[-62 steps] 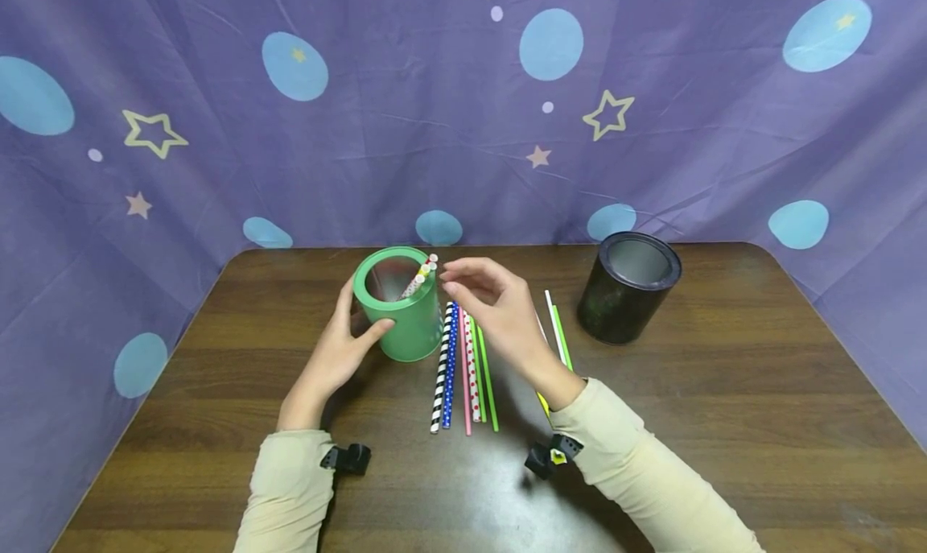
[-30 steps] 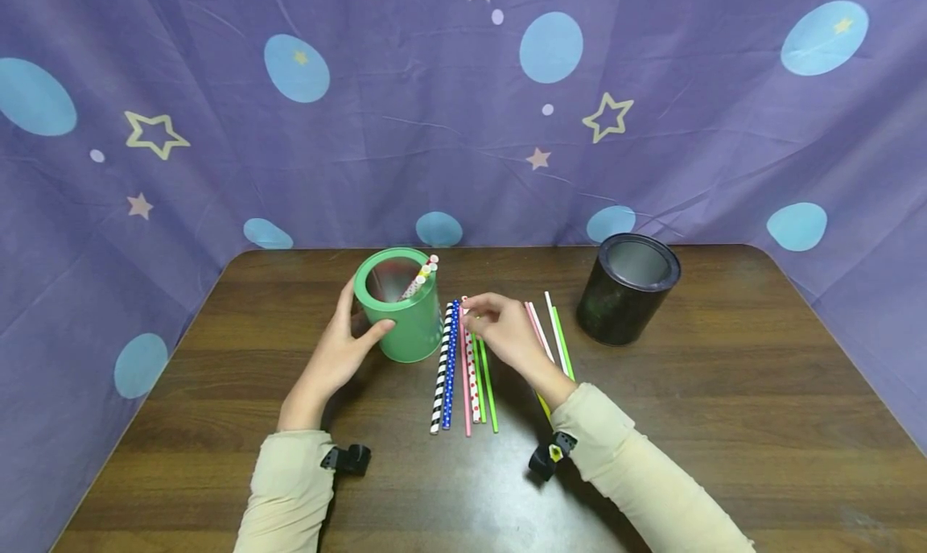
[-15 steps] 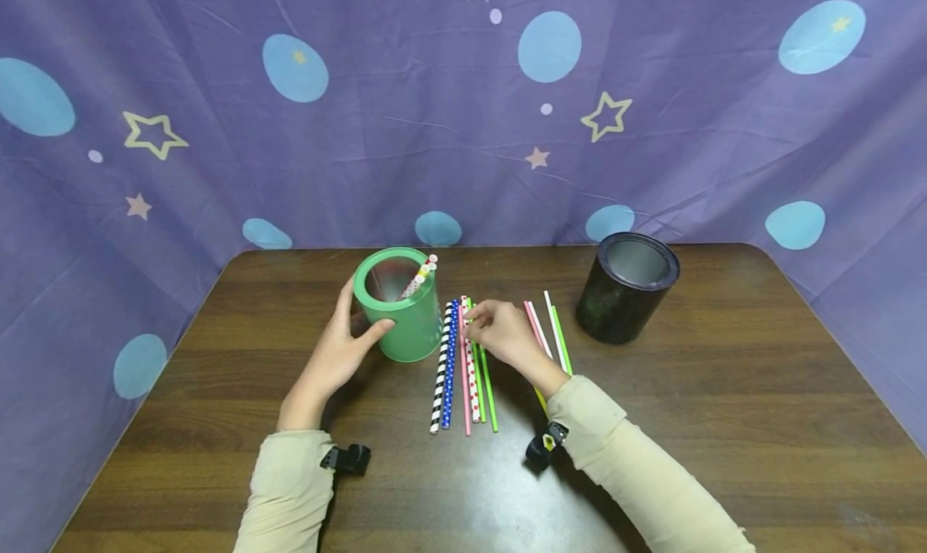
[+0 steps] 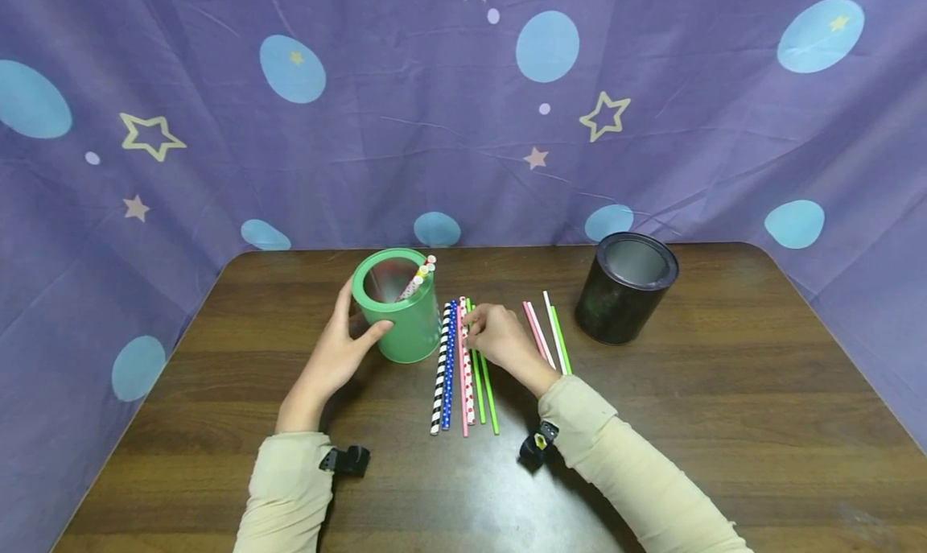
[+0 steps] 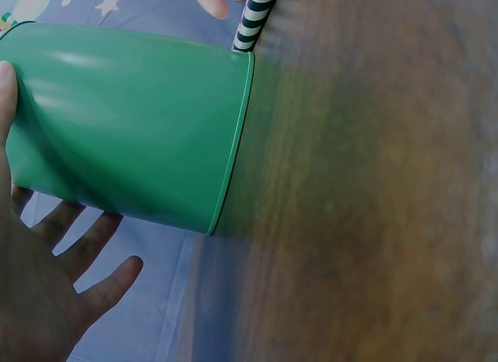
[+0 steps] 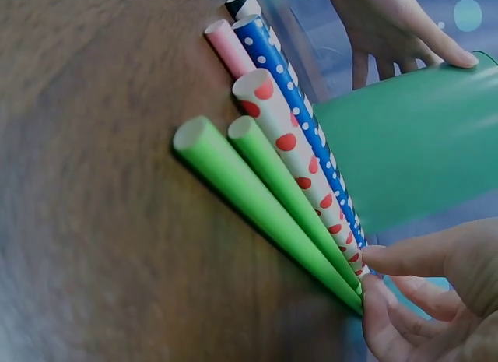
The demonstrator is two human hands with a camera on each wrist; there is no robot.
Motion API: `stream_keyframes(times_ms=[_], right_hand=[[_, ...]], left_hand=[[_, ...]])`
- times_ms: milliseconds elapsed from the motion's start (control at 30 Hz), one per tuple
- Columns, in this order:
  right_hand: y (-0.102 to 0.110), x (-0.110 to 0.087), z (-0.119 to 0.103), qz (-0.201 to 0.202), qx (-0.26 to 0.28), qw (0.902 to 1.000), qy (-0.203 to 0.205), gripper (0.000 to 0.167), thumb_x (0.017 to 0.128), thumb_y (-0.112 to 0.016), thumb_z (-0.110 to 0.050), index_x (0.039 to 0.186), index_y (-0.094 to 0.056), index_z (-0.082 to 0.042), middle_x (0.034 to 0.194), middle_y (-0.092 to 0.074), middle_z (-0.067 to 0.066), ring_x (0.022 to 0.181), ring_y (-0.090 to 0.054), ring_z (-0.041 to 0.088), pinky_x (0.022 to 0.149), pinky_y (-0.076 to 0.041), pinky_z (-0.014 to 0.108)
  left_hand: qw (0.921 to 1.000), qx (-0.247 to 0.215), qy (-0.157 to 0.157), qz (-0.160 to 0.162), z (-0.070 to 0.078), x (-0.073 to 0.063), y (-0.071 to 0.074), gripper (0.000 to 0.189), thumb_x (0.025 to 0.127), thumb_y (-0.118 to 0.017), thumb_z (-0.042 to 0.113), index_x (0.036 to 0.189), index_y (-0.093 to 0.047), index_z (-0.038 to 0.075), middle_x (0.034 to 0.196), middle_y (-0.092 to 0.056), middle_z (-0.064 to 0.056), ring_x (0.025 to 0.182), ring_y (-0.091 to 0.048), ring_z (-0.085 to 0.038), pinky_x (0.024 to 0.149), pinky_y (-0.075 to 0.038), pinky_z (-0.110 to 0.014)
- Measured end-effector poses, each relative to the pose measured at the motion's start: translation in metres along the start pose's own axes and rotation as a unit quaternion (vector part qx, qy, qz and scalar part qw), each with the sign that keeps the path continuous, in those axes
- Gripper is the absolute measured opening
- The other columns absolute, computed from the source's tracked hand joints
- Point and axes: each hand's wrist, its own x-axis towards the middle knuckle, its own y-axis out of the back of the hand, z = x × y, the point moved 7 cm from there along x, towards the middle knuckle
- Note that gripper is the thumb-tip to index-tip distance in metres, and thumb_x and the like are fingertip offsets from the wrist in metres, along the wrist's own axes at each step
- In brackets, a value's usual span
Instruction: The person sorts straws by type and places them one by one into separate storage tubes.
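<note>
My left hand (image 4: pixel 335 348) holds the green can (image 4: pixel 409 336) upright at its left side, thumb on the near wall. Several patterned paper straws (image 4: pixel 424 273) lean inside it against the right rim. To the can's right lies a row of straws: black-striped (image 4: pixel 439 376), blue dotted (image 4: pixel 448 380), pink (image 4: pixel 463 400), white with red dots (image 4: pixel 469 388) and two green ones (image 4: pixel 490 392). My right hand (image 4: pixel 500 340) pinches the red-dotted straw near its far end. In the right wrist view, its thumb and forefinger meet at that straw (image 6: pixel 286 141), beside the green ones.
A black can (image 4: pixel 615 307) stands upright at the back right of the wooden table (image 4: pixel 724 376). Between it and my right hand lie more straws, pink, white and green (image 4: pixel 559 336), partly behind my right wrist. A purple patterned cloth (image 4: pixel 434 150) hangs behind the table.
My right hand has come down from beside the can's rim to the straws and pinches the red-dotted one, whose near end has shifted slightly left. The left hand stays on the can.
</note>
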Motion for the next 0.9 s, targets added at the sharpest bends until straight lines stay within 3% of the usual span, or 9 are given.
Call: stream_keyframes(times_ms=[233, 467, 700, 900], right_hand=[[-0.005, -0.003, -0.008, -0.006, -0.032, 0.9995, 0.003, 0.029, 0.078, -0.082, -0.004, 0.104, -0.07, -0.003, 0.076, -0.065, 0.002, 0.063, -0.055, 0.013, 0.061, -0.046, 0.028], [-0.004, -0.005, -0.012, 0.01, -0.086, 0.996, 0.019, 0.029, 0.079, -0.081, -0.006, 0.106, -0.07, -0.004, 0.082, -0.067, 0.005, 0.071, -0.059, 0.019, 0.067, -0.05, 0.036], [-0.005, -0.007, -0.009, 0.006, -0.103, 0.9946, 0.011, 0.033, 0.08, -0.082, -0.01, 0.11, -0.069, -0.003, 0.081, -0.068, 0.004, 0.071, -0.063, 0.021, 0.068, -0.053, 0.039], [-0.004, -0.007, -0.008, 0.002, -0.112, 0.9937, -0.007, 0.041, 0.079, -0.082, -0.012, 0.115, -0.067, 0.0, 0.102, -0.071, 0.015, 0.082, -0.066, 0.03, 0.071, -0.054, 0.043]], left_hand=[[0.9999, 0.0, -0.009, 0.006, -0.003, 0.001, 0.001, 0.086, 0.096, -0.066, 0.036, 0.158, -0.006, 0.038, 0.16, -0.022, -0.016, 0.134, -0.04, -0.048, 0.104, -0.033, -0.066], [1.0, -0.001, -0.006, 0.002, 0.0, -0.001, 0.0, 0.087, 0.096, -0.066, 0.033, 0.159, -0.006, 0.037, 0.16, -0.022, -0.017, 0.134, -0.04, -0.048, 0.104, -0.034, -0.066], [1.0, 0.004, -0.004, 0.002, -0.001, -0.002, 0.001, 0.088, 0.096, -0.066, 0.036, 0.159, -0.005, 0.037, 0.16, -0.021, -0.016, 0.134, -0.038, -0.048, 0.103, -0.034, -0.067], [0.9999, 0.002, -0.013, 0.006, -0.002, 0.0, 0.0, 0.087, 0.096, -0.067, 0.036, 0.158, -0.006, 0.038, 0.16, -0.022, -0.015, 0.134, -0.039, -0.048, 0.104, -0.034, -0.066]])
